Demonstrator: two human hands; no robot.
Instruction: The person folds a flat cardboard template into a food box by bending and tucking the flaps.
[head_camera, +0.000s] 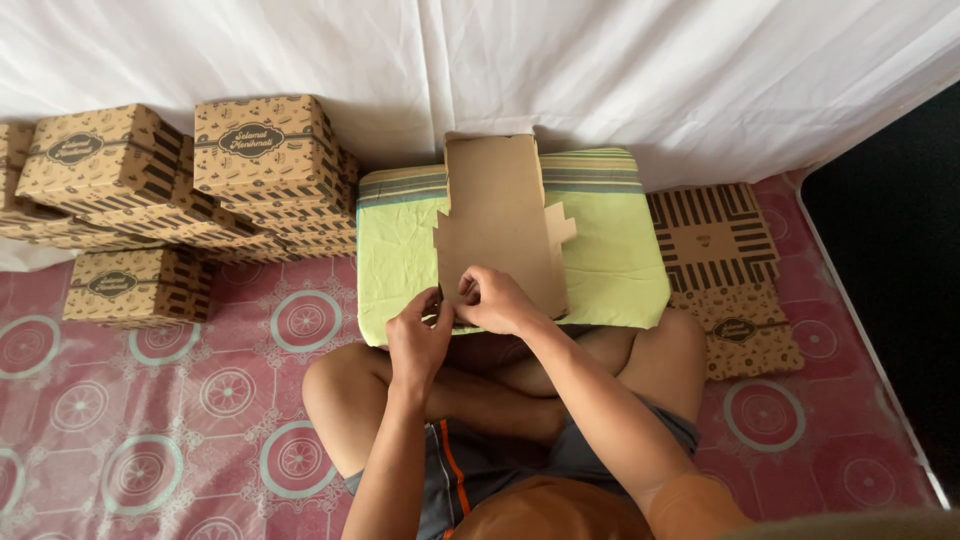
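Single head-worn view, steep downward look, close over lap and floor

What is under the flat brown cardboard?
The flat cardboard lies on a green pillow, which shows all around it. Both hands, left hand and right hand, pinch its near edge. The pillow's middle is covered.

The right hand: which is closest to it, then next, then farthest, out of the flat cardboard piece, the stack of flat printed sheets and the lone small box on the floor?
From the right hand:
1. Unfolded cardboard box blank, touching it, on the green pillow.
2. Stack of flat printed sheets, on the person's right.
3. Lone folded box, far on the left.
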